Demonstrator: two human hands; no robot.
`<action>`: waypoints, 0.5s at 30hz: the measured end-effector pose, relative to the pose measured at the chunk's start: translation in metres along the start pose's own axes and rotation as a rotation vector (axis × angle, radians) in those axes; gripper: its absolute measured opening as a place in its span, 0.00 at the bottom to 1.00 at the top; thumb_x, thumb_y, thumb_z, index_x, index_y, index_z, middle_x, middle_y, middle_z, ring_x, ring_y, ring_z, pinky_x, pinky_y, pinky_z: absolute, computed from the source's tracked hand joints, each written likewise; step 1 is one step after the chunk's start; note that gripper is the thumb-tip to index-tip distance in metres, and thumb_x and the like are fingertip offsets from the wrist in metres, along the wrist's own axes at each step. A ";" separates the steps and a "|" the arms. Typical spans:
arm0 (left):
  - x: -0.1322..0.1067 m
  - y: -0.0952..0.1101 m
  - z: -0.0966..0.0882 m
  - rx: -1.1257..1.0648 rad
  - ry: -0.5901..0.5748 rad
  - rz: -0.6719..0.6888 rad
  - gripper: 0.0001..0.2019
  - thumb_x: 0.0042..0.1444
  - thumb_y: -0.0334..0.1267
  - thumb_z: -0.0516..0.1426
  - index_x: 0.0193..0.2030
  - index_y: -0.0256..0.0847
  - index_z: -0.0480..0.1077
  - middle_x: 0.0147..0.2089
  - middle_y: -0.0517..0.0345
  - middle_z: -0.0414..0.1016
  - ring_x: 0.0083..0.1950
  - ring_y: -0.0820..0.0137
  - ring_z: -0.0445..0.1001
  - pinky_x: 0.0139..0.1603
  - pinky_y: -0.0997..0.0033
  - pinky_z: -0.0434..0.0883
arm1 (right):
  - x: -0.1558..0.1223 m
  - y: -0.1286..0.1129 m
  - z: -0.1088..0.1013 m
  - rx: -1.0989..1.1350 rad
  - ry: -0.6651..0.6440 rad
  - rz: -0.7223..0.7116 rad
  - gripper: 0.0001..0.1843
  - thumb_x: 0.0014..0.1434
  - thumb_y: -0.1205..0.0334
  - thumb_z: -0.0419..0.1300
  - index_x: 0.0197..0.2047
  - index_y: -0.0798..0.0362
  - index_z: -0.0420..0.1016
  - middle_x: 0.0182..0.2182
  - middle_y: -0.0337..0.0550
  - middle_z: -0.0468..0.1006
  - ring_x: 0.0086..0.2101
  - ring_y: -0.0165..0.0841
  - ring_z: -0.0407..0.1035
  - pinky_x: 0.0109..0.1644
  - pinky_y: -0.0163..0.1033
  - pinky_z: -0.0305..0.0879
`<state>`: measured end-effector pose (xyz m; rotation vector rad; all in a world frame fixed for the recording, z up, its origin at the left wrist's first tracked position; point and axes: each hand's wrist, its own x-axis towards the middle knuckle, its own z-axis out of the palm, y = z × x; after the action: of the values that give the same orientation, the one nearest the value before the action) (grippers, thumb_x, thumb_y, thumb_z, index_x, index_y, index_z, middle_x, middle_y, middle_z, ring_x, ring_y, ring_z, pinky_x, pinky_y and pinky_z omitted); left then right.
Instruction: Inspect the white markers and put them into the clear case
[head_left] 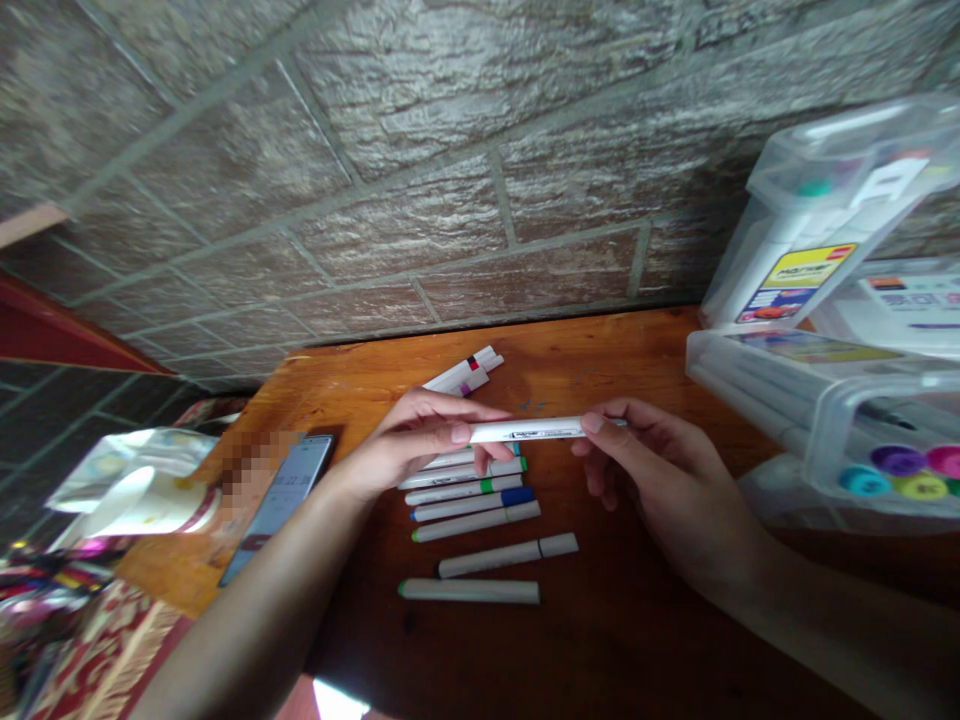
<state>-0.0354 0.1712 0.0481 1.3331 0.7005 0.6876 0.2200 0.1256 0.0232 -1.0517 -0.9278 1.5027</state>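
A white marker with dark print on its barrel is held level above the table between both hands. My left hand pinches its left end between thumb and fingers. At the other end, my right hand closes its thumb and fingers on it, covering part of that tip. Below lie several white markers in a rough column, among them a blue-capped marker, a green-banded marker and a green-ended marker. Markers with red and purple bands lie behind my left hand, partly hidden by it.
A wooden table meets a stone-tiled wall. At right stand a clear marker case and a clear box of colored markers. A phone and a paper cup are at left.
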 end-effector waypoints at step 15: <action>0.001 0.002 0.002 -0.059 -0.025 -0.017 0.19 0.61 0.36 0.65 0.57 0.28 0.80 0.43 0.35 0.86 0.38 0.61 0.82 0.40 0.65 0.78 | -0.002 -0.002 0.000 0.029 -0.001 0.021 0.17 0.57 0.48 0.72 0.35 0.53 0.76 0.22 0.36 0.77 0.20 0.27 0.67 0.20 0.30 0.61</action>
<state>-0.0338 0.1708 0.0504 1.2782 0.6655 0.6724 0.2204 0.1242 0.0251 -1.0425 -0.8956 1.5304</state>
